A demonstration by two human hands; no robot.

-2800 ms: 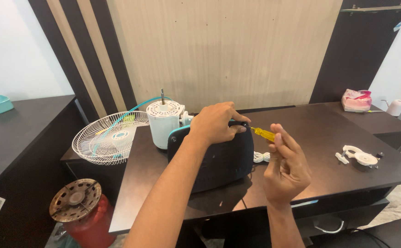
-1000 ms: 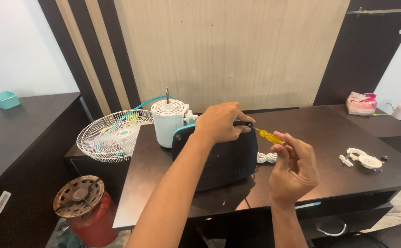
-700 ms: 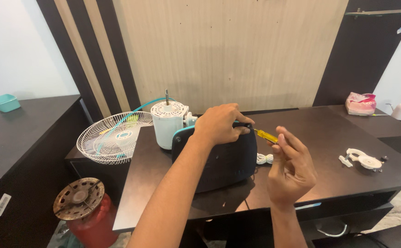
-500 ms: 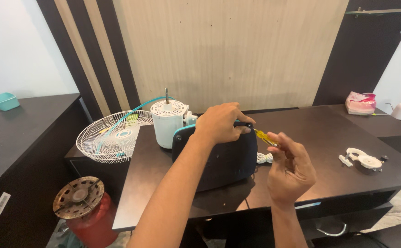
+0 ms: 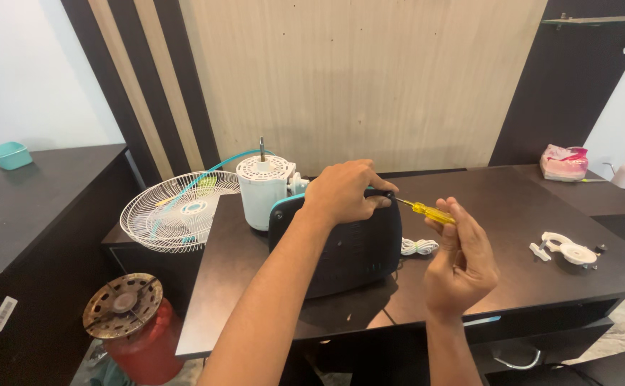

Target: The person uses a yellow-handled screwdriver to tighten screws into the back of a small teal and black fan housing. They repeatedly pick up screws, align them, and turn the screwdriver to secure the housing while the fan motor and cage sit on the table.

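Dark wooden table [image 5: 513, 214] is seen from above. Nearest, a yellow-handled screwdriver [image 5: 428, 211] is pinched in the right hand [image 5: 459, 261], its tip set against the top edge of a dark fan base [image 5: 341, 246]. That upright base is gripped by the left hand [image 5: 341, 191]. Behind are a white motor [image 5: 261, 189] and a wire guard [image 5: 176, 212].

Bare forearms, no sleeves, unadorned fingers [image 5: 447, 227]

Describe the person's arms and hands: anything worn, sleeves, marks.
Both forearms are bare, with no sleeves in view. The left hand and right hand wear no gloves, and no rings, watch or bands show on the fingers or wrists. No markings are visible.
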